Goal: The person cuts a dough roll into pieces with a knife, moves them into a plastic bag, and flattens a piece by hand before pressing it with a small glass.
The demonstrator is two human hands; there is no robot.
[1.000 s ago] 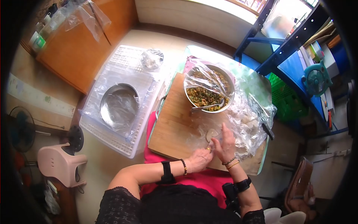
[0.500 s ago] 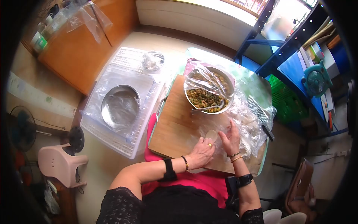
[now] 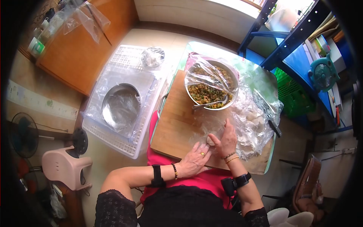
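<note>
A small pale piece of dough (image 3: 210, 141) lies on the wooden board (image 3: 170, 125), between my hands. My left hand (image 3: 193, 159), with a ring and a beaded bracelet, lies low over the board's near edge. Its fingers are stretched out flat, their tips beside the dough. My right hand (image 3: 226, 142) is just to the right, thumb spread from the fingers, the thumb tip at the dough. Whether either hand grips the dough is hard to tell. Beyond them stands a metal bowl (image 3: 211, 108) of chopped filling (image 3: 206, 94), partly covered by plastic film, with a spoon (image 3: 211, 104) in it.
Clear plastic (image 3: 245, 138) covers pale lumps at the board's right, beside a black-handled utensil (image 3: 275, 128). Left of the board, a round metal pan (image 3: 121, 106) sits on a white plastic rack (image 3: 109, 142). A pink stool (image 3: 66, 166) and blue shelving (image 3: 295, 72) stand farther out.
My left hand has moved slightly left and its fingers have flattened. My right hand has shifted slightly left and closer to the dough, which was a flat oval and now shows as a smaller lump.
</note>
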